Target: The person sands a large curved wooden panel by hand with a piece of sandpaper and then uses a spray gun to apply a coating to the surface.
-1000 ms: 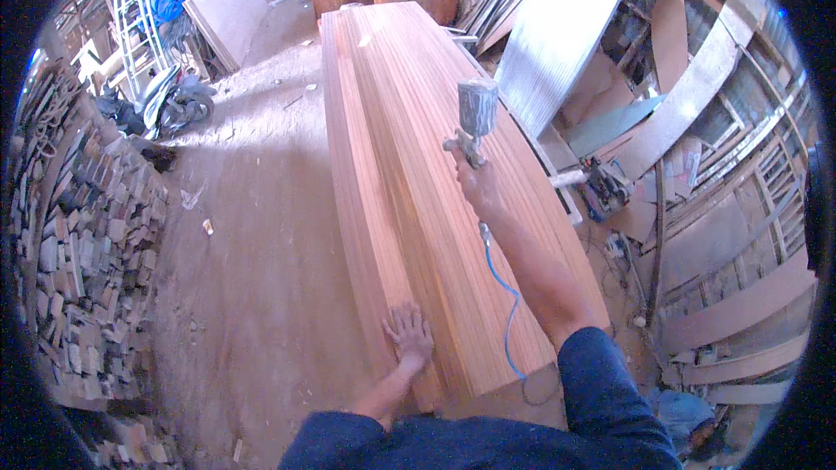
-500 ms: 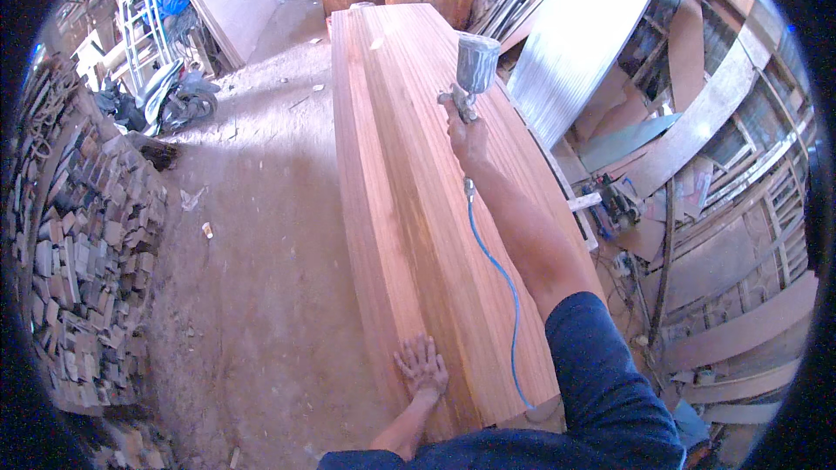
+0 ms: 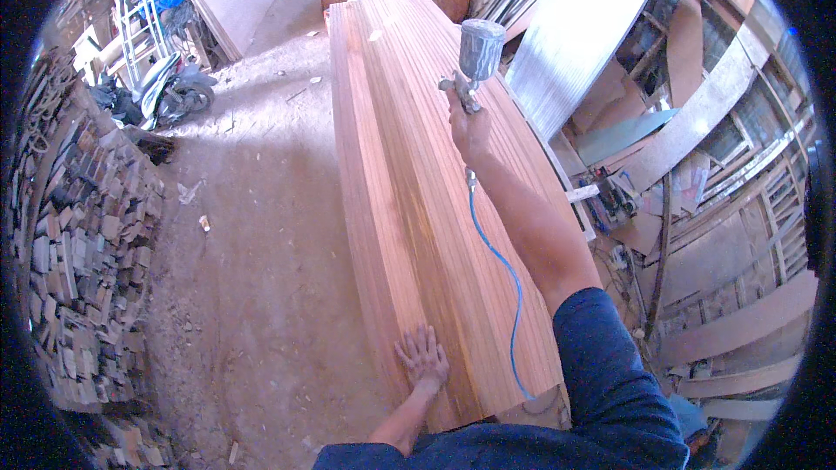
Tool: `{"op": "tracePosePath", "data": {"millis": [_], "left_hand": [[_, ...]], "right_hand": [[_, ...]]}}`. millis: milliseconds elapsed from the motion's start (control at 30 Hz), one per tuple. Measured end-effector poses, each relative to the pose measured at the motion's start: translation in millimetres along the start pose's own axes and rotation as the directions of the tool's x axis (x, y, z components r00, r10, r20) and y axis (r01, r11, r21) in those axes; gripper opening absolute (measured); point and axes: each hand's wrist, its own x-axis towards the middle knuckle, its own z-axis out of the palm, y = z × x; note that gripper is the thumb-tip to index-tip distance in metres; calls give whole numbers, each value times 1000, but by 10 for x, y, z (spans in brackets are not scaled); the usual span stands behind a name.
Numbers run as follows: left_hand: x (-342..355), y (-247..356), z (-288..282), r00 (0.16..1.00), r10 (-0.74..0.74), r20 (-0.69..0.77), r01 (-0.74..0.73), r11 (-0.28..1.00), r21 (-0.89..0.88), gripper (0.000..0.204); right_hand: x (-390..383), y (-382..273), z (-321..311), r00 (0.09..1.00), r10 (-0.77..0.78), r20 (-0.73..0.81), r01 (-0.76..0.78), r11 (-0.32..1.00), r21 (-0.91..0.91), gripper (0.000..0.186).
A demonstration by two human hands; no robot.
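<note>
A long ribbed reddish-brown wooden panel point(image 3: 409, 165) stretches away from me down the middle of the view. My right hand point(image 3: 468, 126) is stretched out over it and grips a metal spray gun point(image 3: 475, 60) with a grey cup on top. A thin blue hose point(image 3: 501, 274) hangs from the gun and runs back along my forearm. Fingers spread, my left hand point(image 3: 423, 357) lies flat on the near left edge of the panel.
A stack of cut wood blocks point(image 3: 87, 243) lines the left side. A scooter point(image 3: 170, 87) and a leaning board point(image 3: 233, 0) stand at the far left on the dirt floor point(image 3: 252, 235). Planks, a pale sheet point(image 3: 583, 34) and clutter fill the right.
My right hand has carried the spray gun farther along the panel. My left hand has stayed flat on the near left edge of the panel.
</note>
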Motion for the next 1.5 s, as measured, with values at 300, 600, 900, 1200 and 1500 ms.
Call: {"op": "tracePosePath", "data": {"millis": [300,600,900,1200,1500], "left_hand": [[2,-56,81,999,1,-32,1,999,45,58],[9,-48,-6,1000,-8,5,8,1000,-6,58],[-24,-28,-29,1000,-18,19,18,1000,-16,57],[34,2,-23,1000,-8,-8,8,1000,14,57],[65,-156,34,994,6,-106,-1,999,45,57]], "right_hand": [[629,-705,-788,893,-19,450,120,973,-197,47],[-265,-952,-800,994,-6,110,-18,977,213,50],[-488,-1105,-815,994,-33,101,27,998,64,52],[-415,-991,-775,982,26,185,-28,1000,9,44],[-1242,-743,-937,962,67,265,-26,988,-155,45]]}}
